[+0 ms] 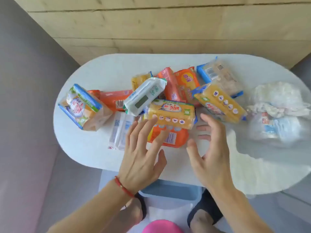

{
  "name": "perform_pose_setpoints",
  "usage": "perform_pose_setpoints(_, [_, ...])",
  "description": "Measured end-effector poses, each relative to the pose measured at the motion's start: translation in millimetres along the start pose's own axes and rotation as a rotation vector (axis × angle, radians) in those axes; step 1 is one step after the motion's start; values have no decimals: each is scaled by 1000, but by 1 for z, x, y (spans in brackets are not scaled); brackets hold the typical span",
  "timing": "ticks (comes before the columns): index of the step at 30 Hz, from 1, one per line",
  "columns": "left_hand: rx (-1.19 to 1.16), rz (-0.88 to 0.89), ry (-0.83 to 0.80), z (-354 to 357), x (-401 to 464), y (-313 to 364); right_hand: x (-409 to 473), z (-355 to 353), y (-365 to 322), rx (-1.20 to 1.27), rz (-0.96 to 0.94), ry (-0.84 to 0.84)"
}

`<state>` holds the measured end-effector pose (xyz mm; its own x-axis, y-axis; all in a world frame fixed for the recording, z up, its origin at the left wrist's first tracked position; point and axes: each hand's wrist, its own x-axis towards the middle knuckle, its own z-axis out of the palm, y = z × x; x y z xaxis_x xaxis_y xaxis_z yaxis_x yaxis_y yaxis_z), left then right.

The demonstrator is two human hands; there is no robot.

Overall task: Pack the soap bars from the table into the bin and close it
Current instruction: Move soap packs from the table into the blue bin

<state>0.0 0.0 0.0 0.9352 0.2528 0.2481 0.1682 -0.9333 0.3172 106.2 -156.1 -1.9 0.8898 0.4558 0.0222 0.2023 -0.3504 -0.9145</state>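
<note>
Several wrapped soap bars lie heaped on the white oval table [87, 152]. A yellow pack [175, 113] rests on an orange pack [173, 137] near the front. A white and green pack [144, 96] leans on the pile behind them. My left hand [143, 152] hovers with fingers spread, its fingertips at the left end of the yellow pack. My right hand [212, 148] is open just right of the orange pack, holding nothing. The blue-grey bin [170, 192] stands on the floor below the table's front edge, between my feet, and its top looks open.
More packs spread out left [82, 106] and right [220, 103]. A crumpled clear plastic bag [277, 115] holding more packs sits at the table's right end. A wooden wall runs behind the table. Grey floor lies to the left.
</note>
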Motion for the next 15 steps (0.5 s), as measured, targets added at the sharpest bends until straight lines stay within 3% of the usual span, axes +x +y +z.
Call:
perform_pose_setpoints(4, [-41, 48, 78, 24, -9, -14, -2, 14, 32, 27, 38, -179])
perform_pose_setpoints(7, [-22, 42, 164, 28, 3, -12, 5, 13, 42, -43, -73, -264])
perform_pose_setpoints(12, [141, 139, 182, 22, -2, -14, 0, 13, 43, 7, -191, -311])
perform_pose_setpoints(15, [115, 127, 165, 16, -7, -12, -1, 19, 41, 38, -136, -287])
